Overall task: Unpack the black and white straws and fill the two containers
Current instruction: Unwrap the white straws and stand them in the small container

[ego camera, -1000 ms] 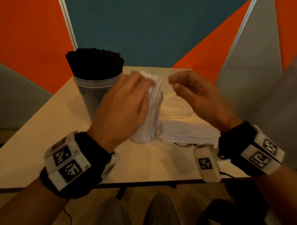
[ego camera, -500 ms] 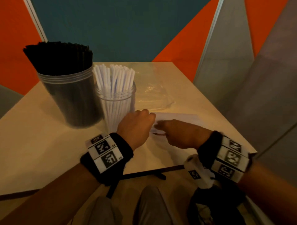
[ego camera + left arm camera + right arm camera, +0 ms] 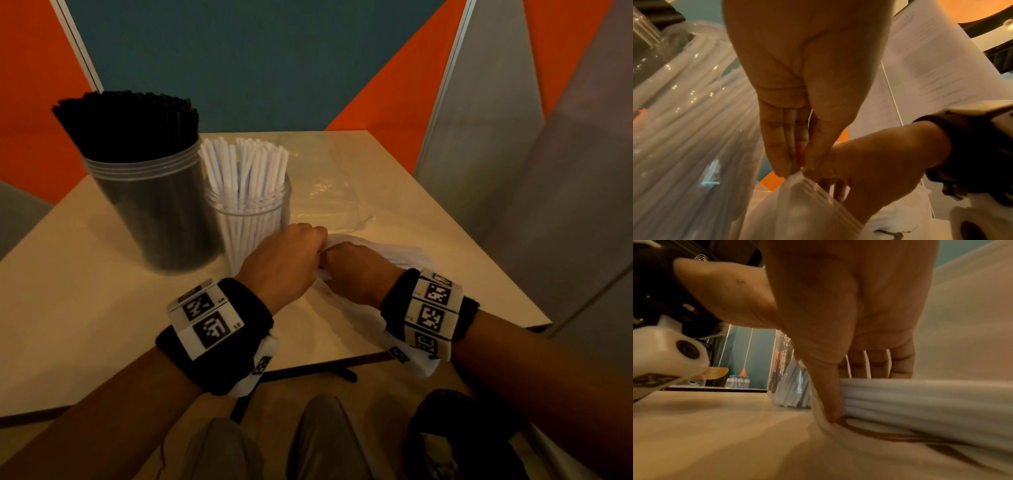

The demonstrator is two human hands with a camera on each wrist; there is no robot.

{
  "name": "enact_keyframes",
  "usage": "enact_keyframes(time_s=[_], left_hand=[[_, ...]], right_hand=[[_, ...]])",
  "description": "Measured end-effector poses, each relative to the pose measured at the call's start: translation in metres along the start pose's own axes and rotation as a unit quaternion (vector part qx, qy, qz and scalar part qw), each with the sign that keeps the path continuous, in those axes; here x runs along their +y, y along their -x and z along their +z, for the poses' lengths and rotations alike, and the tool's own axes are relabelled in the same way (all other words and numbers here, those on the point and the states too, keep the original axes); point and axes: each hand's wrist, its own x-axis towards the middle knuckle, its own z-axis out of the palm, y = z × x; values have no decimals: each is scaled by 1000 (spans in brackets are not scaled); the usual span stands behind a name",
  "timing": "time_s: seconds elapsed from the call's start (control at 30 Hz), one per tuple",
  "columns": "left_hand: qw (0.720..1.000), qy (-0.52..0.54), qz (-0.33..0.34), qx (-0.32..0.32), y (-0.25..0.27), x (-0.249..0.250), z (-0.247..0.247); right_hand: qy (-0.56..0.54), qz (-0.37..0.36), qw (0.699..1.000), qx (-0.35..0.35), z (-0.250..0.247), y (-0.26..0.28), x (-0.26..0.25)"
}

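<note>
Left hand [image 3: 797, 100] pinches bag [image 3: 797, 211] edge, right hand [image 3: 849, 313] grips white straws [image 3: 920, 395]; hidden in head view.

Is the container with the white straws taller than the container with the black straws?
No, in the head view the white-straw container is clearly shorter and narrower than the black-straw container standing beside it.

Black straws [image 3: 126, 126] packed upright, filling the larger clear container [image 3: 150, 212] at the desk's left. White straws [image 3: 245, 171] upright in the smaller clear jar [image 3: 251, 222] just beside it. Bundle of white straws in a clear bag [image 3: 920, 399] flat on the desk, to the jar's right.
</note>
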Motion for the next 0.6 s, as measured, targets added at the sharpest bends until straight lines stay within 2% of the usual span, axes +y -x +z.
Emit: enact_keyframes(time_s=[0.4,0.6], left_hand=[[1000,17,3,7,1,-8,2],[998,43,-31,-19,6,-11,2]], right_hand=[[-26,10,999,-44,-5,-2,0],[-33,2,999,-43,-20,6,-7]])
